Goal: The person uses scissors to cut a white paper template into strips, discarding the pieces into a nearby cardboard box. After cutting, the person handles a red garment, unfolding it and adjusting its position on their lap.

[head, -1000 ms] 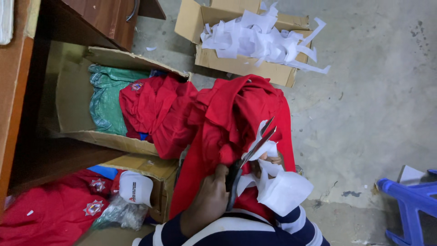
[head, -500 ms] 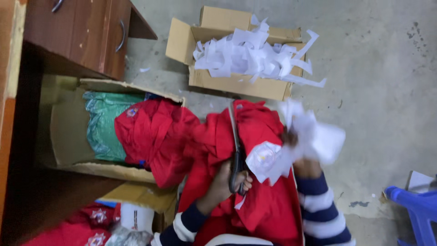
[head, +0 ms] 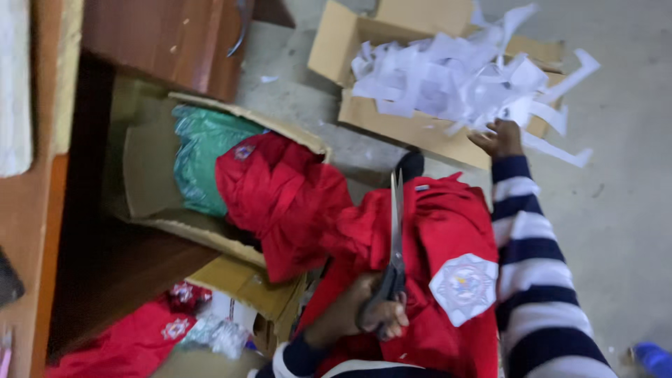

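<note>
The left hand point(head: 371, 315) has its grip closed round the handles of the scissors point(head: 394, 245), blades upright over the red garment point(head: 434, 252). Beyond the garment, the right hand point(head: 498, 138), fingers loosely curled, touches paper scraps point(head: 448, 80) in a cardboard box point(head: 336, 42).

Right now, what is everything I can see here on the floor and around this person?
Scissors: one pair, metal blades with dark handles, held blades-up over the lap.
Red garment: one, on the lap, with a white emblem patch.
Open cardboard box: one, brown, left, spilling red clothes and a green bundle.
Scrap box: one, brown cardboard, top, heaped with white paper offcuts.
Wooden cabinet: one, brown, top left.
More red cloth: bottom left, beside clear plastic wrapping.
Blue plastic thing: one, bottom right, mostly cut off.
Left hand: gripping the scissors' handles.
Right hand: striped sleeve, at the offcuts on the scrap box.
</note>
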